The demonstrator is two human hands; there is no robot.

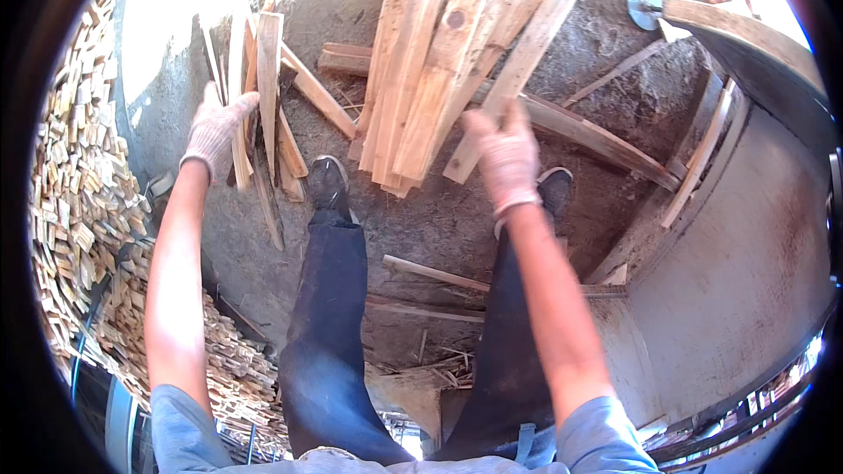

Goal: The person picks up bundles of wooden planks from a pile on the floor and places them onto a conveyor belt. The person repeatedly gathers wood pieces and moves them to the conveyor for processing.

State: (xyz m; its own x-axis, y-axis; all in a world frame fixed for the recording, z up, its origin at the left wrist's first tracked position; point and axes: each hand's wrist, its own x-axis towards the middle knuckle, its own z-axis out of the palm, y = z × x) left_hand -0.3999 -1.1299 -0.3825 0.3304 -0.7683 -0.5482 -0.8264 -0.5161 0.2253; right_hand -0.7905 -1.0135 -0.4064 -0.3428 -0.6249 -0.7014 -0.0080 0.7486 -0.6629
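My left hand (219, 127), in a pale knitted glove, is open at the far left, with its thumb spread toward a loose bunch of narrow wooden strips (269, 79). My right hand (507, 156), gloved alike and slightly blurred, is over the near part of a wooden board (531, 48). Its thumb and fingers look apart; whether they touch the board I cannot tell. This board slants along the right side of a fanned stack of wooden boards (430, 70), one with a dark knot. The stack's near ends point at my feet.
Crosswise beneath the stack runs a timber (597, 136). Loose strips (435, 274) lie between my legs. A large heap of cut wood pieces (83, 158) rises at the left. A curved metal panel (738, 246) and a wooden beam with a round metal disc (645, 7) stand at the right.
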